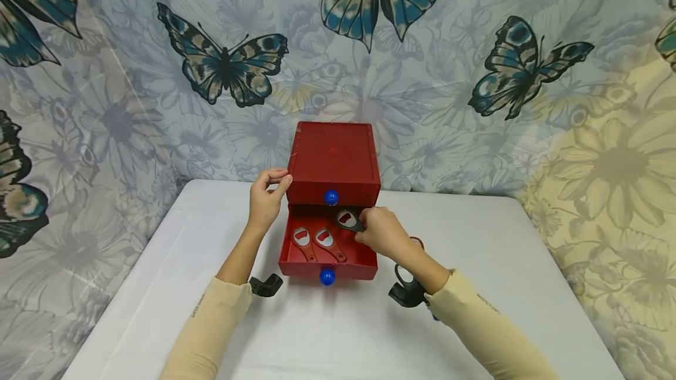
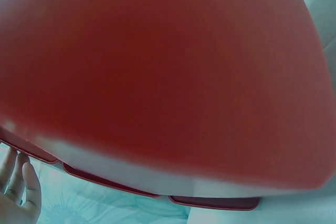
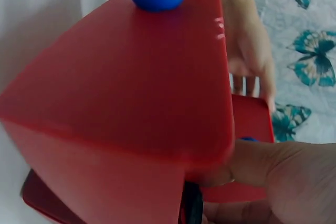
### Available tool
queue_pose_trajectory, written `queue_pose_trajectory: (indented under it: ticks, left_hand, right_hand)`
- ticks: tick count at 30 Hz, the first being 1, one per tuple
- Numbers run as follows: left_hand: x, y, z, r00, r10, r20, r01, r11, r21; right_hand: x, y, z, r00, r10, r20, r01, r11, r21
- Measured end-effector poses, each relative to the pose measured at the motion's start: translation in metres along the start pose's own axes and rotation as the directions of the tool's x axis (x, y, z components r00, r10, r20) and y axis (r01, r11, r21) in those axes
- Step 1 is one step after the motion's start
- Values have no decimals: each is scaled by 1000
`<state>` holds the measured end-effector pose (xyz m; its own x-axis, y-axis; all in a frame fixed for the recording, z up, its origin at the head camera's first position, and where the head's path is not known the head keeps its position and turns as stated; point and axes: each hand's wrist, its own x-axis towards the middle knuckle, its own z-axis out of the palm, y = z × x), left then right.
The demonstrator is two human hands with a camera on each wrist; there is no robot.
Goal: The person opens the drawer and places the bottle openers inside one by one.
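Observation:
A red two-drawer box (image 1: 334,154) stands on the table with its lower drawer (image 1: 301,269) pulled out. Two bottle openers with red handles, a left one (image 1: 303,238) and a right one (image 1: 325,239), lie in that drawer. My right hand (image 1: 384,228) reaches over the drawer's right side and pinches a black bottle opener (image 1: 350,220) by its handle. In the right wrist view, the drawer wall hides most of this opener (image 3: 192,203). My left hand (image 1: 266,198) rests its relaxed fingers against the box's upper left side.
Blue round knobs sit on the upper drawer (image 1: 331,197) and the lower one (image 1: 327,277). Beside my right forearm, a dark loop (image 1: 397,274) and a red loop (image 1: 421,241) are partly covered. A butterfly-patterned cloth (image 1: 227,139) hangs behind the white table (image 1: 465,233).

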<state>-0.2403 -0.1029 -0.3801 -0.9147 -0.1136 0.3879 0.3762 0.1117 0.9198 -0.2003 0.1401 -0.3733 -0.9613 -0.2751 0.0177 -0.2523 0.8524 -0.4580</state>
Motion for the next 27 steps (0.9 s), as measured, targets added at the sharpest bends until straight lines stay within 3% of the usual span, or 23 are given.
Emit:
queue_pose_trajectory:
  ticks: [5,12,16,27]
  left_hand:
    - [-2,1,0,1000,11,-6,-11,1000,21]
    - [-3,4,2,1000,10,-13,-10,1000,27]
    - [-3,5,2,1000,9,-18,-9,1000,27]
    - [-3,6,2,1000,14,-20,-13,999,30]
  right_hand:
    - [1,-6,9,998,-44,-40,39,991,-128]
    - [2,-12,20,984,-165,-59,140,943,-304]
    - [3,-15,23,980,-193,-48,163,920,-356]
    - [0,-7,21,990,-119,-73,96,959,-265]
